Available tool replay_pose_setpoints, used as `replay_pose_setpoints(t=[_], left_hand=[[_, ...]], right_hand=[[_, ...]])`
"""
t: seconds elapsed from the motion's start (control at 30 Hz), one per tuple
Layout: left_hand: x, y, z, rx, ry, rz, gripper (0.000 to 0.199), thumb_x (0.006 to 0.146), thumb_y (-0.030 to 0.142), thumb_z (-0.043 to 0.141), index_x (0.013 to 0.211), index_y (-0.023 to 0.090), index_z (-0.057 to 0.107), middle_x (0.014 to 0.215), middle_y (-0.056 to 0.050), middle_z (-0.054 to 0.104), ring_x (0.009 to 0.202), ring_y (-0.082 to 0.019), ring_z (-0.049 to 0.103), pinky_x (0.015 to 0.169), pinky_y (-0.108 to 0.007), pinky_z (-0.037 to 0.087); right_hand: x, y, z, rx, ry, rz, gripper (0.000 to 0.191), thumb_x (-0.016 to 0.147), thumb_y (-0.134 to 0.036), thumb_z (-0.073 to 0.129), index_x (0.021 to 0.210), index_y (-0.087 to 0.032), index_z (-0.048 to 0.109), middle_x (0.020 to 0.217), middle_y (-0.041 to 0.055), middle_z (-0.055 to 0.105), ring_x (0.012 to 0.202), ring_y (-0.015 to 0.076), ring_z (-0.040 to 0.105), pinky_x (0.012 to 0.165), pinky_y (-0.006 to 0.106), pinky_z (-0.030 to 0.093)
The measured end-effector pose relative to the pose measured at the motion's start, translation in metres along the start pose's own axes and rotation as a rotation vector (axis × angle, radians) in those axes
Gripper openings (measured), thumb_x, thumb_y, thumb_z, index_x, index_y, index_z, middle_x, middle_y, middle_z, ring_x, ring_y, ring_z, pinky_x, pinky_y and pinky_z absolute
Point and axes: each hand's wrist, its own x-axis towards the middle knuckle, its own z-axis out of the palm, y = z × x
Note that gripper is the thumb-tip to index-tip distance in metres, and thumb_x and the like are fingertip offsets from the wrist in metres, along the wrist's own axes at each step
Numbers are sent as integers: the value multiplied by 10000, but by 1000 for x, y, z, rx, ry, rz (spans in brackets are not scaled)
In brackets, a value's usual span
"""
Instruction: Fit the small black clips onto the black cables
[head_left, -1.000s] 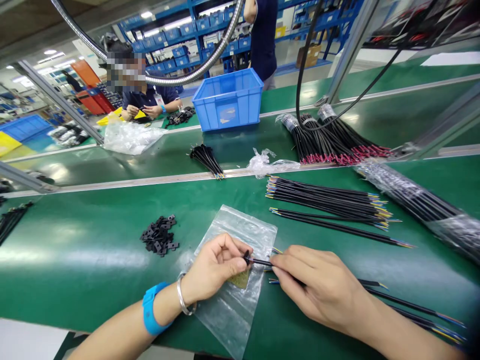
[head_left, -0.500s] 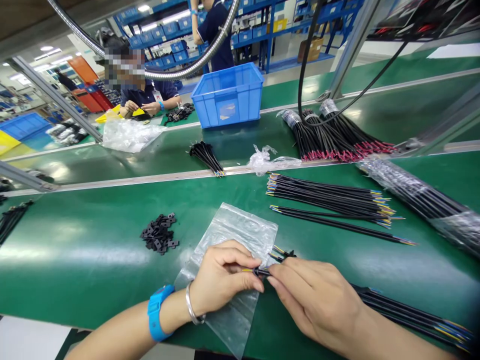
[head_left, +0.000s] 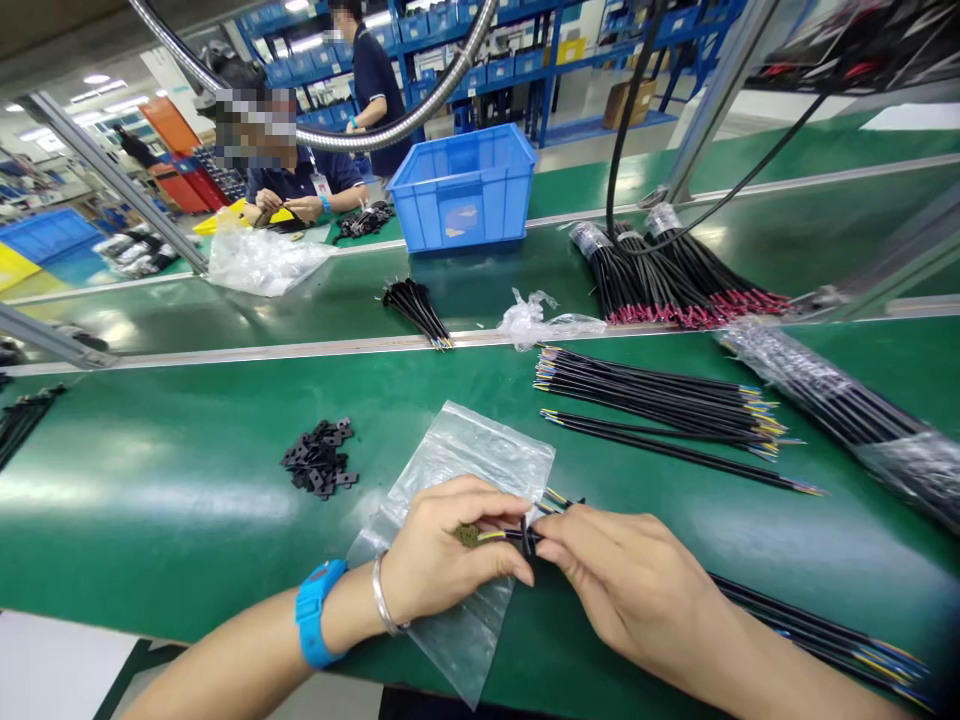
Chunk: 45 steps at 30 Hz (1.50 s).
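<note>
My left hand [head_left: 450, 540] has its thumb and index finger curved around a small black plastic piece [head_left: 527, 538], which stands crosswise on a black cable. A yellow wire end [head_left: 491, 535] of that cable points into my left palm, where a small greenish-brown lump [head_left: 466, 535] also shows. My right hand [head_left: 637, 580] pinches the cable just to the right of the piece; its fingertips partly hide it. Under my left hand lies a clear plastic bag [head_left: 480, 450] on the green table. More cable ends [head_left: 555, 497] stick out behind my right fingers.
Loose black plastic pieces [head_left: 321, 460] are heaped at left. Cut black cables [head_left: 652, 395] lie at right, beside a wrapped bundle [head_left: 832, 400]. Red-ended cables [head_left: 675, 275] and a blue bin [head_left: 461, 190] stand beyond the ledge. A co-worker [head_left: 300, 180] sits opposite.
My left thumb and index finger have moved farther apart, and the black piece shows upright between them. The greenish-brown lump has come into view. A standing person behind has lowered an arm and shifted left.
</note>
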Motion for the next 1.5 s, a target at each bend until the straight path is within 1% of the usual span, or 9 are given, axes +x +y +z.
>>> replay_pose_setpoints(t=[0.1,0.2,0.4,0.53,0.7,0.83,1.13,1.3,1.5], left_hand=[[4,1,-14,113,-31,53,505,725,315,822,1198,229,667,1027,-82,699,818,-174,705,756,-298,610],[11,-3,-49,478,-40,63,355,846,300,697,1190,222,656,1181,-103,656,1070,-228,645,949,-379,543],[19,-41,-146,1177,-120,-372,445,882,372,570,1247,124,623,1271,-181,609,1158,-325,587,1050,-457,434],[18,-61,-174,1292,-155,-542,352,852,291,538,1150,157,669,1066,-148,680,1001,-316,653,896,-410,506],[21,-63,-173,1258,-110,-546,222,811,250,533,951,192,694,926,-109,672,891,-294,663,789,-376,512],[23,-57,-168,1236,-44,-541,288,804,269,554,1057,182,661,949,-104,670,899,-279,661,791,-364,510],[26,-40,-166,1113,141,-548,251,736,418,687,854,203,740,854,-89,684,793,-288,663,708,-382,505],[27,-29,-136,387,229,-590,426,671,444,761,995,171,726,784,-51,713,685,-218,668,644,-342,557],[20,-18,-77,-154,-52,-545,287,717,279,769,980,164,768,940,-79,710,753,-159,669,750,-311,564]], right_hand=[[-3,14,-7,-53,-28,30,162,970,-133,428,923,-185,574,713,-3,614,597,127,571,563,253,400],[-9,40,-18,-197,-160,155,162,978,-208,427,933,-186,581,781,24,625,665,162,614,594,281,425],[-8,66,-30,-316,-720,442,154,943,-189,430,855,-194,557,860,49,633,753,223,636,690,357,454],[-2,58,-30,-273,-779,490,161,950,-218,435,842,-207,554,862,40,657,808,231,640,710,360,451],[-6,75,-35,-253,-628,452,231,964,-241,406,909,-236,630,895,8,691,833,186,649,760,318,474],[-12,105,-29,-391,-422,471,263,958,-250,404,1069,-178,631,1051,82,678,990,242,612,889,373,459],[-13,120,-14,-416,-398,461,99,905,-237,506,945,-205,591,852,44,629,831,203,606,736,309,473],[-15,121,-13,-391,-400,402,101,901,-216,489,925,-213,587,895,45,624,883,202,595,775,301,472],[-13,127,-4,-422,-308,368,193,929,-209,377,894,-167,562,908,101,600,873,242,550,808,370,449]])
